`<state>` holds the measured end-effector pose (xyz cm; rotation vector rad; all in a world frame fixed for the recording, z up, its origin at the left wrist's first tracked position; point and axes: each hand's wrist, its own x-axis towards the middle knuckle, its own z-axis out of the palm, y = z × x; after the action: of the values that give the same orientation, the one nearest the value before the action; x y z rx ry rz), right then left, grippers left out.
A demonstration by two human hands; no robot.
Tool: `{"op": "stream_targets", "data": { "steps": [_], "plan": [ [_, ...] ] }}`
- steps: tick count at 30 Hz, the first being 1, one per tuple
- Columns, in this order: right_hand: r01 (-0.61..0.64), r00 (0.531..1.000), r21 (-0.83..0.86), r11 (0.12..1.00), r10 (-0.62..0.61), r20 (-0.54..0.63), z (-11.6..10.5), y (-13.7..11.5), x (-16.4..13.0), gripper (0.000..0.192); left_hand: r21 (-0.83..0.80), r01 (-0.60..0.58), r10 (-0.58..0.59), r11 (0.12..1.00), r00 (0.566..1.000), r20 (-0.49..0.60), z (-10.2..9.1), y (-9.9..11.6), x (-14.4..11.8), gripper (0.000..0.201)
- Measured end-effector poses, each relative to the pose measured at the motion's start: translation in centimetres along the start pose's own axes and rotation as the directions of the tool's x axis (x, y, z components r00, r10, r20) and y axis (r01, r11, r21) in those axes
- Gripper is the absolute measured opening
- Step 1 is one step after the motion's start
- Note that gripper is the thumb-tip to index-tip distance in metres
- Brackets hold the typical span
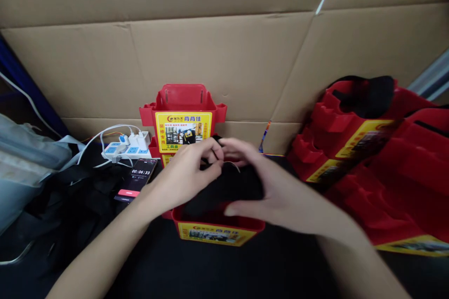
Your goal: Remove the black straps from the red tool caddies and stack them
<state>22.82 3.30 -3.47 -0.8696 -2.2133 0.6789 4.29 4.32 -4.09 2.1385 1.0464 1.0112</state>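
Note:
In front of me a red plastic tool box point(177, 217) with a yellow printed label sits on the black surface. A bundled black fabric strap point(228, 191) stands partly inside it and rises above the rim. My left hand point(196, 168) pinches the top of the bundle, fingertips and thumb together. Around the bundle's right side curls my right hand point(270, 182), its thumb low near the box opening and its fingers over the top, close to my left fingertips. A thin pale line shows on the strap between the hands; I cannot make out what it is.
Behind stand stacked red tool boxes point(184, 98). More red boxes point(354, 121), some holding black straps, are on the right. To the left lie a phone point(140, 173) running a timer, a power strip point(135, 150) with cables, and black straps point(70, 215). Cardboard point(217, 65) walls the back.

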Motion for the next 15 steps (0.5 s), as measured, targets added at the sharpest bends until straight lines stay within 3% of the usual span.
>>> {"op": "stream_targets", "data": {
  "steps": [2, 4, 7, 9, 12, 13, 15],
  "plan": [
    [0.01, 0.999, -0.059, 0.998, -0.012, -0.033, 1.8, -0.4, 0.4, 0.074, -0.121, -0.031, 0.027, 0.992, 0.999, -0.027, 0.3, 0.6, -0.1, 0.007],
    [-0.008, 0.997, -0.07, 0.998, 0.002, -0.083, 1.9, -0.3, 0.7, 0.056, -0.141, -0.018, 0.013, 0.99, 0.999, -0.037, -0.5, 0.8, -0.2, 0.015],
    [-0.089, 0.985, 0.003, 0.996, 0.088, -0.145, -0.7, 0.8, 0.7, 0.028, -0.015, 0.101, -0.101, 0.995, 0.993, -0.059, -3.7, 0.6, -0.8, 0.021],
    [-0.153, 0.962, 0.1, 0.983, 0.171, -0.211, -3.3, 2.0, 0.5, 0.02, 0.069, 0.204, -0.197, 0.976, 0.975, -0.103, -6.2, 0.3, -1.5, 0.024],
    [-0.162, 0.891, 0.301, 0.94, 0.271, -0.364, -7.0, 4.3, -0.1, 0.009, 0.145, 0.33, -0.305, 0.933, 0.937, -0.169, -9.0, -0.4, -2.5, 0.023],
    [-0.143, 0.852, 0.342, 0.929, 0.291, -0.435, -8.1, 5.1, -0.4, 0.006, 0.178, 0.349, -0.319, 0.92, 0.931, -0.18, -9.6, -0.6, -2.7, 0.022],
    [-0.11, 0.757, 0.311, 0.944, 0.282, -0.589, -10.1, 7.0, -1.0, 0.018, 0.283, 0.351, -0.316, 0.892, 0.935, -0.163, -10.6, -1.0, -3.1, 0.019]
  ]
}}
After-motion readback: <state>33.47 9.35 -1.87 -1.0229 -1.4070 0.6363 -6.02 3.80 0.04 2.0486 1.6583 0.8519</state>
